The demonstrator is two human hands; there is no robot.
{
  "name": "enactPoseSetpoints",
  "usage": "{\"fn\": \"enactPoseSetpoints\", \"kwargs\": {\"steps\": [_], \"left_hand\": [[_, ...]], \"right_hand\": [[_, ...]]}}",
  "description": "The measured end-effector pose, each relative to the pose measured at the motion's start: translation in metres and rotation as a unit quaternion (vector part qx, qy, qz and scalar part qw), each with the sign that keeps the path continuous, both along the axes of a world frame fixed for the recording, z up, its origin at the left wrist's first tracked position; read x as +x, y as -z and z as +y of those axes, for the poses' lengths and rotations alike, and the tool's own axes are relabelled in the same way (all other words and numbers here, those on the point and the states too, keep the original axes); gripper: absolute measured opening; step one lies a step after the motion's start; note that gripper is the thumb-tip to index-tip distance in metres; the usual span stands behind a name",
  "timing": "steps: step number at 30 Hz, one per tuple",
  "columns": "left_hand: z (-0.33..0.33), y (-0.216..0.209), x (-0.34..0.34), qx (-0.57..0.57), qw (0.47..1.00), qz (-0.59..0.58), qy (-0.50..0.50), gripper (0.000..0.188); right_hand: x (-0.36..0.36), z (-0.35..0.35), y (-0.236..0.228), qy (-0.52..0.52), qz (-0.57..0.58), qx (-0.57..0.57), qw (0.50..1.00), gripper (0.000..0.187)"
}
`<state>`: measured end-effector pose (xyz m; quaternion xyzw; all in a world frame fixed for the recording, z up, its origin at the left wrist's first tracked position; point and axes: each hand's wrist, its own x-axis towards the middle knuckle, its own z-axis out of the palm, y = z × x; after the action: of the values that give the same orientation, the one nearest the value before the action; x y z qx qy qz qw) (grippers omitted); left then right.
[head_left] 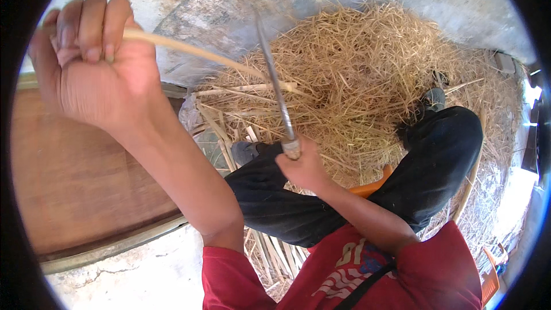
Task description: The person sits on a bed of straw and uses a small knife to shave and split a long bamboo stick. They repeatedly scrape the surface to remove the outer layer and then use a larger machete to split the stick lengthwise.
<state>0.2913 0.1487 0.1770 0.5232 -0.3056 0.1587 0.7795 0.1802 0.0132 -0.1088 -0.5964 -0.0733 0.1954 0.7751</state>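
Raised at the upper left, my left hand (pixel 106 63) is closed round one end of a thin pale strip that looks like split bamboo (pixel 195 51). The strip slants down to the right, and its far part passes by the blade of a long knife (pixel 274 74). Whether strip and blade touch, I cannot tell. My right hand (pixel 303 166), near the middle, grips the knife by its short handle, and the blade points up and away from me. The blade's tip is blurred against the wall.
A big heap of straw-like shavings (pixel 356 63) lies against a stained wall (pixel 201 0). Long pale strips (pixel 275 255) lie beside my bent legs (pixel 442 161). A brown wooden panel (pixel 86 172) stands at the left. Part of an orange seat (pixel 370 186) shows beneath me.
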Motion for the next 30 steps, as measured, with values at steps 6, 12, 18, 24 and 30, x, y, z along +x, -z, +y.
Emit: {"fn": "enactPoseSetpoints", "kwargs": {"steps": [6,12,18,24,30], "left_hand": [[0.009,0.01,-0.025,-0.061,0.996,-0.013,-0.071,0.028],[0.006,0.017,-0.046,-0.064,0.991,-0.056,-0.102,0.027],[0.017,0.021,-0.047,-0.112,0.979,-0.034,-0.167,0.029],[0.03,0.021,-0.055,-0.099,0.984,-0.041,-0.142,0.031],[0.0,0.014,-0.044,-0.085,0.994,-0.037,-0.054,0.027]], "right_hand": [[0.004,0.002,-0.078,-0.049,0.032,0.086,0.995,0.015],[-0.008,0.017,-0.04,0.021,-0.068,0.029,0.997,0.015],[-0.013,0.007,-0.007,-0.01,0.022,-0.032,0.999,0.011],[0.003,0.022,-0.061,-0.014,-0.085,0.04,0.995,0.026],[-0.017,0.001,0.106,0.039,0.093,-0.135,0.986,0.015]]}}
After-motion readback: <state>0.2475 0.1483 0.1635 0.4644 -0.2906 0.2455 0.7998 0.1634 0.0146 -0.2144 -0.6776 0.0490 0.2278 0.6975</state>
